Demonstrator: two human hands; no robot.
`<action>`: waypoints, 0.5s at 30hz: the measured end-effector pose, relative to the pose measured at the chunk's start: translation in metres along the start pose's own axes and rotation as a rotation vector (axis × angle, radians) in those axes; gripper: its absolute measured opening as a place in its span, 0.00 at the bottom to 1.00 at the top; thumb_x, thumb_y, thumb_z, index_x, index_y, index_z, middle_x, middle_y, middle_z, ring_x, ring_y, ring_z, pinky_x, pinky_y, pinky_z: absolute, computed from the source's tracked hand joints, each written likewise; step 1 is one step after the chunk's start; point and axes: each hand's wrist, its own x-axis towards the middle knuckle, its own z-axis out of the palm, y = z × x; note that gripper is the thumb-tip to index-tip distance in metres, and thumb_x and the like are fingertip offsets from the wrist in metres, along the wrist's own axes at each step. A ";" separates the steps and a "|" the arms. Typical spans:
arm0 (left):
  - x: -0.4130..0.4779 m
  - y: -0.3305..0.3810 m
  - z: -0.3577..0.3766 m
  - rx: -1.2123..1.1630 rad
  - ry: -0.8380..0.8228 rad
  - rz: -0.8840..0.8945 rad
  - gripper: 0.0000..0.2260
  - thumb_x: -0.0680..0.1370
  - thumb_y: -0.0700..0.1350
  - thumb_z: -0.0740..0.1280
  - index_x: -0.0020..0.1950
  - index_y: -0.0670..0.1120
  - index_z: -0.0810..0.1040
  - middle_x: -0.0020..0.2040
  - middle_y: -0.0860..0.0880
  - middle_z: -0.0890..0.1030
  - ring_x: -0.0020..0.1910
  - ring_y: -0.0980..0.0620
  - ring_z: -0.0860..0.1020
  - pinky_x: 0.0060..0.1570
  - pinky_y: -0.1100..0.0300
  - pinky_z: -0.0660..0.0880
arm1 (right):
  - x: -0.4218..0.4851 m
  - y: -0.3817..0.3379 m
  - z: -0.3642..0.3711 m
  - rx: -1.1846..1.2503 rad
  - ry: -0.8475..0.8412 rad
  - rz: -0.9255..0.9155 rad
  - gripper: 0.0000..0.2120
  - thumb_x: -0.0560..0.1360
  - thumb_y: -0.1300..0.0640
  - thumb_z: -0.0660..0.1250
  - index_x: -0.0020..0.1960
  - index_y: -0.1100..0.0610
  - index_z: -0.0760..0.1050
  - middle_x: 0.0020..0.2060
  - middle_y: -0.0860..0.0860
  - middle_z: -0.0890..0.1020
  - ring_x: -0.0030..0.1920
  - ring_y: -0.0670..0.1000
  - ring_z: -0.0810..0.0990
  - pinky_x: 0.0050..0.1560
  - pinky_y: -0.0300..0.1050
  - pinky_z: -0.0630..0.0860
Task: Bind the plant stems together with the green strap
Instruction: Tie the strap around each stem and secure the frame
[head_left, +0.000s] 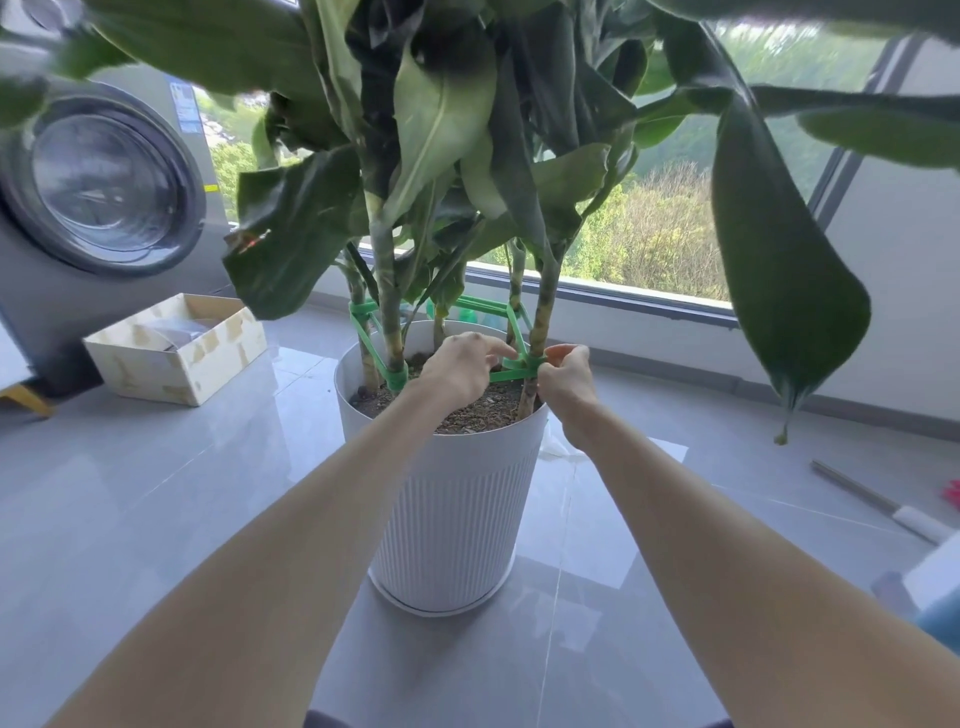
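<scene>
Two bare arms (291, 561) are reaching over the white pot (457, 499) to the plant. The left hand (460, 364) is pinching the green strap (506, 375) with curled fingers. The right hand (566, 376) is pinching it too, right beside a stem (540, 317). The strap is going around the stems, just above the dirt (478, 408). A cardboard box (176, 358) is sitting near a washing machine (98, 197).

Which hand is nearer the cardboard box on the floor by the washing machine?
Left. The left hand is over the pot, on the side toward the box; the right hand is farther off, at the pot's right rim. Both pinch the green strap.
</scene>
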 end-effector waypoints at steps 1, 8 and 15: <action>0.003 0.000 0.000 0.011 -0.014 -0.002 0.18 0.80 0.35 0.59 0.62 0.53 0.78 0.62 0.48 0.79 0.58 0.50 0.77 0.55 0.58 0.74 | 0.000 0.001 0.000 0.005 0.005 -0.004 0.09 0.78 0.67 0.54 0.56 0.58 0.62 0.42 0.51 0.71 0.46 0.51 0.72 0.39 0.42 0.71; 0.010 0.001 -0.005 0.094 0.042 -0.003 0.08 0.76 0.41 0.69 0.54 0.44 0.83 0.51 0.44 0.83 0.47 0.50 0.80 0.53 0.57 0.77 | 0.003 0.005 0.002 0.018 0.043 -0.041 0.08 0.78 0.67 0.55 0.55 0.58 0.63 0.41 0.50 0.71 0.46 0.51 0.72 0.47 0.46 0.73; 0.009 0.004 -0.009 0.129 0.085 -0.045 0.07 0.75 0.41 0.70 0.52 0.42 0.83 0.49 0.45 0.84 0.44 0.52 0.80 0.53 0.56 0.78 | 0.003 0.011 -0.006 0.079 0.106 -0.094 0.10 0.74 0.64 0.69 0.48 0.53 0.70 0.44 0.50 0.80 0.47 0.52 0.81 0.51 0.52 0.80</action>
